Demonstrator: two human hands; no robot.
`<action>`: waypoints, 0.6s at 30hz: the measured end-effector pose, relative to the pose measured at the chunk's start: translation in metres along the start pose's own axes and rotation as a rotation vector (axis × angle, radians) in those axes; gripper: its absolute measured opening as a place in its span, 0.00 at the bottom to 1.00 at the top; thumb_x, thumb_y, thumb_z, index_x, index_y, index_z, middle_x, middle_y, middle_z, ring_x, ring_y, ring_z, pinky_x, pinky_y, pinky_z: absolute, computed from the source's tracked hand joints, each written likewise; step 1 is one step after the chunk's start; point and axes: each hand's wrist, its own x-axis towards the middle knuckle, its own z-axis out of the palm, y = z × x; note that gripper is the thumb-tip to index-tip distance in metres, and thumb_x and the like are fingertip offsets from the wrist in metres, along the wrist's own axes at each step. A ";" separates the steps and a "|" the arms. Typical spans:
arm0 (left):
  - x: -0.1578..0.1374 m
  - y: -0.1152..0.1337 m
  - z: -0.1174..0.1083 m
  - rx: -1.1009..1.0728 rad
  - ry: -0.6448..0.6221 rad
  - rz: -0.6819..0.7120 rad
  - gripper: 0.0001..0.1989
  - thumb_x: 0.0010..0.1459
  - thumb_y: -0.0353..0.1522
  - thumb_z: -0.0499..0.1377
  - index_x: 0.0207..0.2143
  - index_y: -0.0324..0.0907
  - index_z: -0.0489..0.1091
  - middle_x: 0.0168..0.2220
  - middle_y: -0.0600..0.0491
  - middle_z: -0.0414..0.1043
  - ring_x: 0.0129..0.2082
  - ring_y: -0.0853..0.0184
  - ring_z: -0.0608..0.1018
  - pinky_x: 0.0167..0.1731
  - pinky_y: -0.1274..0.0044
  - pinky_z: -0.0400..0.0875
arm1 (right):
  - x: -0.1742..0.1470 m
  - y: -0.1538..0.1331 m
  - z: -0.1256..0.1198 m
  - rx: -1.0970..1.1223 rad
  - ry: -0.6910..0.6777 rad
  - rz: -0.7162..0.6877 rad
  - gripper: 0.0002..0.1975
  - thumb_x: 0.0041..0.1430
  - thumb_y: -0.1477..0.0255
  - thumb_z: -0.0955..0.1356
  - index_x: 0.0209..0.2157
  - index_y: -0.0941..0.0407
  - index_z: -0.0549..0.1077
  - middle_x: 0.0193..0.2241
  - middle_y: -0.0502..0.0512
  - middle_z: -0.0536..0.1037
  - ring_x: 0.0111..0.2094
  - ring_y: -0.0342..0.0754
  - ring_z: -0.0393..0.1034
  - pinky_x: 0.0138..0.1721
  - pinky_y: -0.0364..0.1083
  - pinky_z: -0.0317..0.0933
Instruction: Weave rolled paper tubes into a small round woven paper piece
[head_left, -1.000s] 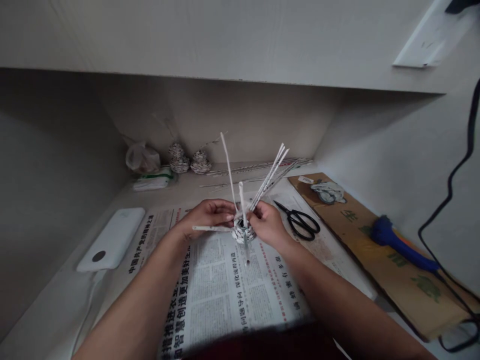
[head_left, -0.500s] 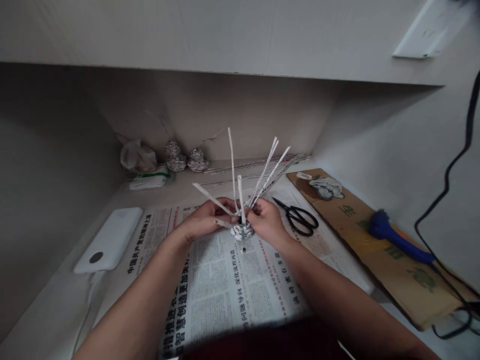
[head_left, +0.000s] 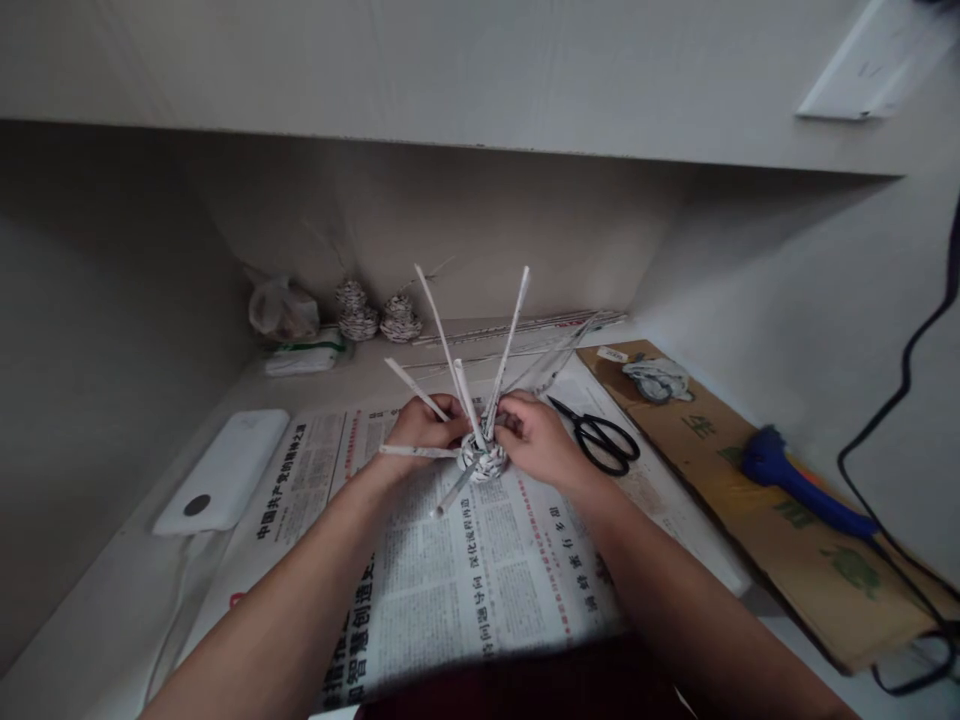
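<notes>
Between my hands, above the newspaper, is a small round weave of rolled paper strips. Several pale paper strips stick up and out of it, and one points down toward me. My left hand is closed on its left side, fingers partly hidden behind the strips. On the right side my right hand pinches it near the base of the upright strips. Black-handled scissors lie just right of my right hand.
A white power bank with a cable lies left. Two woven paper gourds, a plastic bag and loose paper sticks are at the back. On the cardboard at right sit a blue glue gun and a crumpled wad.
The paper weave has turned between my hands, so its strips point in different directions. The lower strip now slants to the left. Both hands stay on the weave.
</notes>
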 end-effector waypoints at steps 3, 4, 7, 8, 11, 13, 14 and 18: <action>0.000 0.000 0.001 -0.024 0.003 -0.027 0.09 0.43 0.34 0.67 0.26 0.37 0.74 0.19 0.56 0.70 0.17 0.74 0.67 0.19 0.80 0.60 | 0.000 -0.004 -0.001 -0.110 -0.017 -0.062 0.07 0.53 0.81 0.64 0.31 0.56 0.71 0.32 0.54 0.72 0.36 0.48 0.68 0.38 0.44 0.60; 0.000 0.000 0.001 -0.024 0.003 -0.033 0.09 0.43 0.33 0.67 0.26 0.37 0.75 0.19 0.55 0.70 0.17 0.73 0.67 0.19 0.80 0.60 | 0.000 -0.006 -0.001 -0.131 -0.031 -0.060 0.07 0.53 0.81 0.64 0.31 0.56 0.71 0.33 0.54 0.73 0.36 0.48 0.68 0.39 0.44 0.60; -0.001 0.001 0.002 0.004 0.002 -0.021 0.08 0.44 0.33 0.67 0.26 0.36 0.75 0.20 0.54 0.72 0.18 0.73 0.68 0.20 0.79 0.61 | -0.002 -0.009 -0.003 -0.152 -0.065 0.003 0.09 0.54 0.81 0.63 0.33 0.56 0.71 0.32 0.53 0.75 0.34 0.48 0.68 0.37 0.44 0.59; -0.001 0.001 0.002 0.010 0.011 -0.015 0.08 0.45 0.33 0.67 0.25 0.37 0.75 0.20 0.54 0.72 0.19 0.72 0.69 0.21 0.79 0.62 | -0.002 -0.010 -0.004 -0.151 -0.075 0.031 0.08 0.54 0.81 0.64 0.32 0.55 0.71 0.31 0.53 0.76 0.33 0.47 0.68 0.36 0.43 0.59; -0.002 0.001 0.003 -0.005 0.039 -0.026 0.07 0.44 0.32 0.67 0.25 0.37 0.75 0.19 0.55 0.72 0.19 0.72 0.69 0.22 0.79 0.63 | -0.002 -0.011 -0.008 -0.136 -0.098 0.096 0.07 0.54 0.80 0.65 0.31 0.55 0.72 0.30 0.52 0.77 0.32 0.46 0.69 0.35 0.43 0.59; -0.001 0.001 0.003 -0.022 0.025 -0.028 0.07 0.44 0.32 0.67 0.25 0.36 0.76 0.20 0.54 0.72 0.19 0.72 0.70 0.22 0.79 0.63 | -0.002 -0.010 -0.009 -0.107 -0.109 0.122 0.07 0.54 0.79 0.65 0.32 0.55 0.74 0.31 0.53 0.79 0.33 0.47 0.71 0.35 0.43 0.60; -0.001 0.000 0.003 -0.021 0.013 -0.016 0.07 0.45 0.32 0.67 0.26 0.36 0.76 0.20 0.54 0.73 0.20 0.72 0.70 0.22 0.79 0.63 | -0.002 -0.009 -0.009 -0.092 -0.115 0.136 0.08 0.54 0.79 0.65 0.33 0.56 0.74 0.32 0.53 0.79 0.33 0.47 0.71 0.35 0.43 0.61; 0.001 -0.002 0.002 0.029 -0.016 0.033 0.09 0.46 0.33 0.66 0.27 0.35 0.77 0.22 0.52 0.74 0.21 0.71 0.70 0.22 0.79 0.63 | 0.000 -0.003 -0.007 -0.003 -0.123 0.196 0.10 0.53 0.79 0.66 0.36 0.55 0.77 0.33 0.53 0.81 0.34 0.47 0.72 0.34 0.43 0.63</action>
